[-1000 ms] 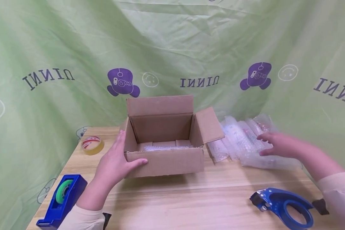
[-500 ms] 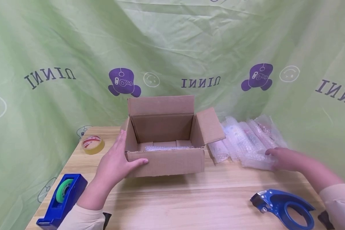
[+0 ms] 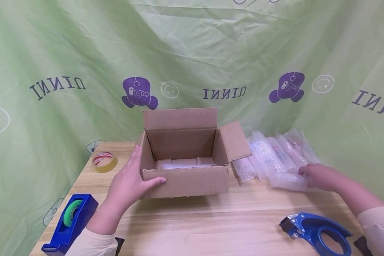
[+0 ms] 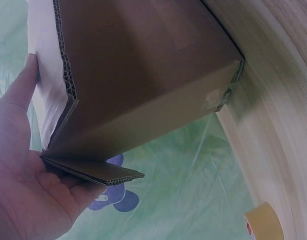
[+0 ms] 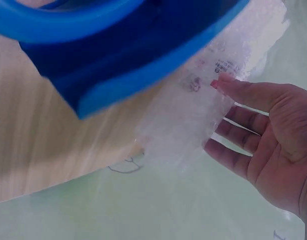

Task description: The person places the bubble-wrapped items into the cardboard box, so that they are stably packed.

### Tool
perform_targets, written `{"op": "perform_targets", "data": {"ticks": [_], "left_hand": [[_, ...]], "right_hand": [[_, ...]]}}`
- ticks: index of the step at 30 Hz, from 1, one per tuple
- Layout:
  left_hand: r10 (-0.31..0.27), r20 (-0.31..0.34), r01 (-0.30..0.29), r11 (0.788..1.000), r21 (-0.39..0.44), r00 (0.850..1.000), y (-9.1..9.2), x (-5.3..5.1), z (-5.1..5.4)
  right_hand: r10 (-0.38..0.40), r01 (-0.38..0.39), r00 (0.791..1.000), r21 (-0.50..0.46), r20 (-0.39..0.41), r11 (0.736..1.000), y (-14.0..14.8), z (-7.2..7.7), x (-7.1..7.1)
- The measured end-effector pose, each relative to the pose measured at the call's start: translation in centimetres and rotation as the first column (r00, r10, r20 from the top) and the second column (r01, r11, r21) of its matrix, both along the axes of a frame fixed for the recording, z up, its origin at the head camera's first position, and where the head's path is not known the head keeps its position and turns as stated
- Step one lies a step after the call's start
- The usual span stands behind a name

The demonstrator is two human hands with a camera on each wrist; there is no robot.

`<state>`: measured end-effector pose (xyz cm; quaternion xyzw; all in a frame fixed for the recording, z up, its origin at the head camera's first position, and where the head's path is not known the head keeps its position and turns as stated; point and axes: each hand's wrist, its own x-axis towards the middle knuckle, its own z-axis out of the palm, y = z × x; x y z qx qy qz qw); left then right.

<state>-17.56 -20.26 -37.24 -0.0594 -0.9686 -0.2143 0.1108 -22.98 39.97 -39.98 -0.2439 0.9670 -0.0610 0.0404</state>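
Observation:
An open cardboard box (image 3: 185,183) stands on the table with its flaps up or folded outward. My left hand (image 3: 128,185) grips its near left corner. In the left wrist view the thumb lies on one flap and the fingers curl against another flap (image 4: 96,170). A strip of bubble wrap (image 3: 185,166) shows inside the box; the rest of it is hidden behind the front wall. At the right, my right hand (image 3: 323,179) pinches the end of a bubble-wrap packet (image 5: 183,120), thumb on top and fingers at the edge beneath.
Several more bubble-wrapped packets (image 3: 264,153) lie side by side right of the box. A blue tape gun (image 3: 316,227) sits at the near right. At the left are a yellow tape roll (image 3: 105,165) and a blue tape dispenser (image 3: 72,224). Green printed cloth (image 3: 192,53) hangs behind.
My right hand has come down and toward me from above the packets, and now holds the nearest one by its right end. The left hand and the box keep their places.

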Motion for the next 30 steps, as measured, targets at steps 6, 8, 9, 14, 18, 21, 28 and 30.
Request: {"op": "perform_targets", "data": {"ticks": [6,8,9,14,18,21,28,30], "left_hand": [[0.011,0.018,-0.011,1.000,-0.003,1.000,0.1,0.0,0.1],[0.014,0.024,-0.014,1.000,-0.002,1.000,0.1,0.0,0.2],[0.014,0.026,-0.014,1.000,-0.002,1.000,0.1,0.0,0.2],[0.013,0.026,-0.013,1.000,-0.005,1.000,0.1,0.0,0.2],[0.007,0.018,-0.006,1.000,-0.008,1.000,0.0,0.0,0.1],[-0.002,0.009,0.002,1.000,-0.006,1.000,0.0,0.0,0.0],[-0.012,-0.010,0.012,1.000,-0.002,1.000,0.0,0.0,-0.1],[-0.009,-0.006,0.009,1.000,-0.003,1.000,0.0,0.0,0.0]], "right_hand": [[-0.016,0.015,1.000,-0.053,-0.020,0.998,0.4,1.8,0.0],[-0.036,0.034,0.999,-0.065,-0.025,0.997,0.5,2.7,0.0],[-0.043,0.041,0.999,-0.072,-0.026,0.997,0.4,3.1,0.0],[-0.052,0.047,0.998,-0.112,-0.042,0.993,-0.1,5.1,-0.1],[-0.068,0.058,0.995,-0.120,-0.078,0.991,-0.9,6.3,-0.3],[-0.090,0.075,0.991,-0.139,-0.103,0.987,-1.6,7.1,-0.5],[-0.099,0.066,0.978,-0.180,-0.183,0.981,-3.2,10.7,-1.1],[-0.109,0.071,0.974,-0.188,-0.197,0.980,-3.7,12.0,-1.2]]}}
